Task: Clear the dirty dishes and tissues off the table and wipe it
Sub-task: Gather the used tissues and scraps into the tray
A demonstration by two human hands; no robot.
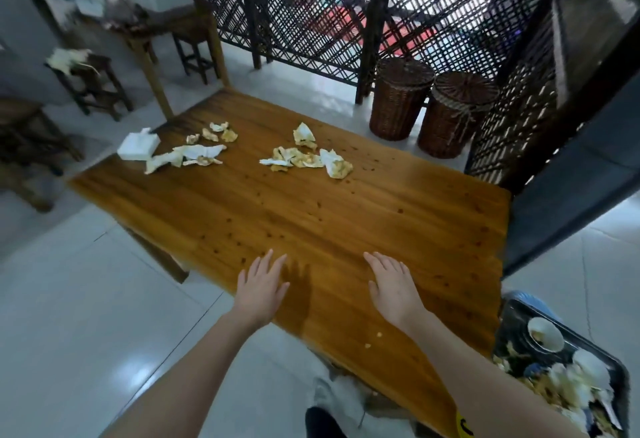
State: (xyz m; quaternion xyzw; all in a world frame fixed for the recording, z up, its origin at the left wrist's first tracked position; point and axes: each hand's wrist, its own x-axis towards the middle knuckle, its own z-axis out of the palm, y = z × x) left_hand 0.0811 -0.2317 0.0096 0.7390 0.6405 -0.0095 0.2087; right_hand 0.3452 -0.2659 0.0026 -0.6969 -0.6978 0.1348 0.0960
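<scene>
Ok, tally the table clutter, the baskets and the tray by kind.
Tissue pack: 1
Dirty tissue clusters: 2
Baskets: 2
Tray: 1
Total: 6

Left hand palm down, fingers straight, empty; right hand likewise; both forearms extended forward.

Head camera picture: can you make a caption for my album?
Left hand and right hand reach over a wooden table littered with dirty tissues; a tray of used dishes sits beside it.
</scene>
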